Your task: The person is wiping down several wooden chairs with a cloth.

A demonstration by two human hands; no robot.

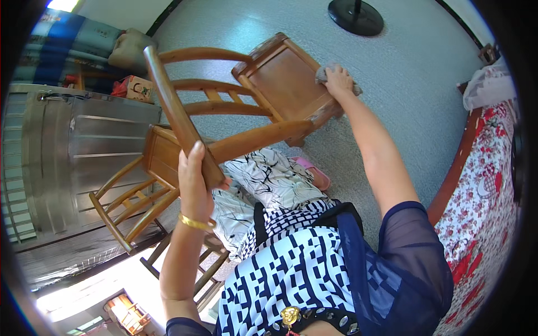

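Note:
Directly before me stands a brown wooden chair (286, 84) with a curved slatted back and a panelled seat. My left hand (194, 180) is wrapped around one end of the chair's top rail (174, 107), thumb on top. At the seat's far edge my right hand (338, 82) presses a grey cloth (332, 71) against the wood. Part of the cloth is hidden under the fingers. The chair appears tilted, its legs mostly hidden behind the seat and back.
A second wooden chair (164, 155) is at the left, near a metal door panel (113, 147). Further things are a plastic jerrycan (132, 50), a printed box (141, 89), a black round stand base (357, 19) and, at right, a bed with a floral cover (483, 201).

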